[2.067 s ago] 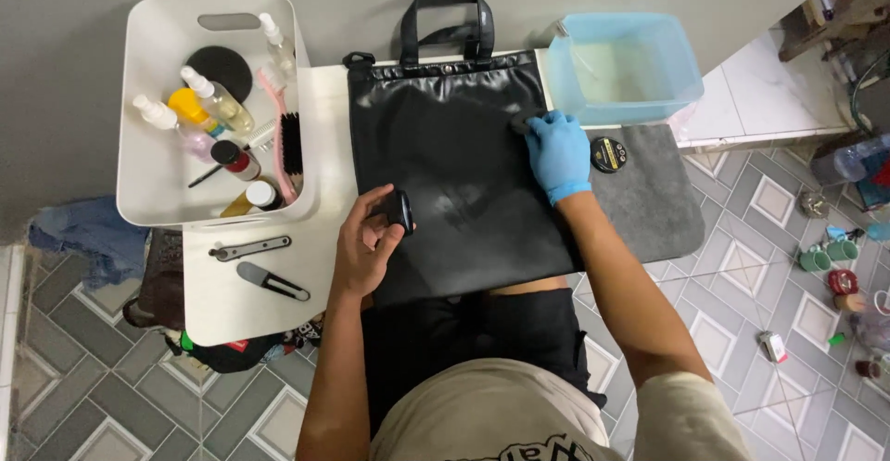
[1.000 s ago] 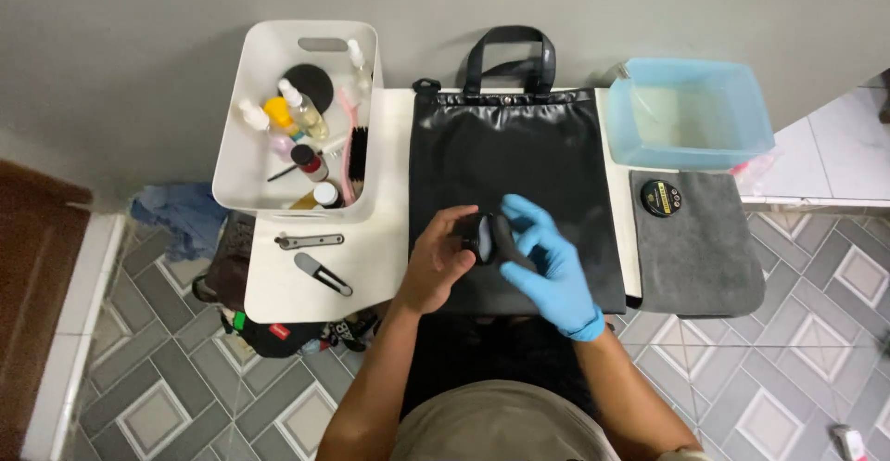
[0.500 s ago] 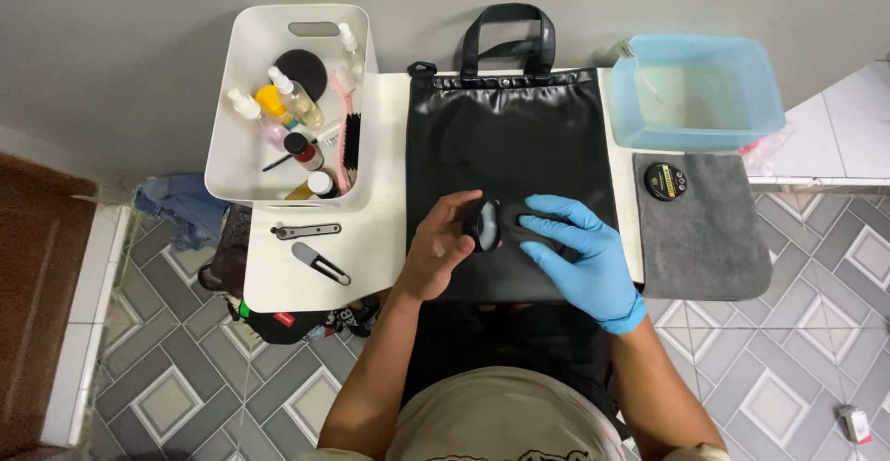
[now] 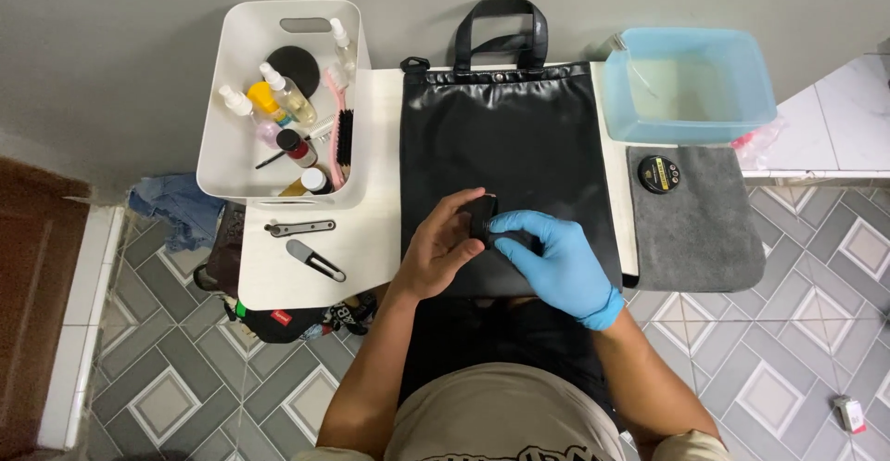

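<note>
Both hands [image 4: 505,243] hide a small dark object [image 4: 482,215], perhaps a sponge.

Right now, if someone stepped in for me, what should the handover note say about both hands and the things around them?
Left hand, bare, grips a small black object over the black bag.
Right hand, in a blue glove, touches the same object with its fingertips.
The bag lies flat on the white table; what the object is cannot be told.
White bin of bottles and brushes sits at left; blue tub, round tin and grey cloth at right.
</note>
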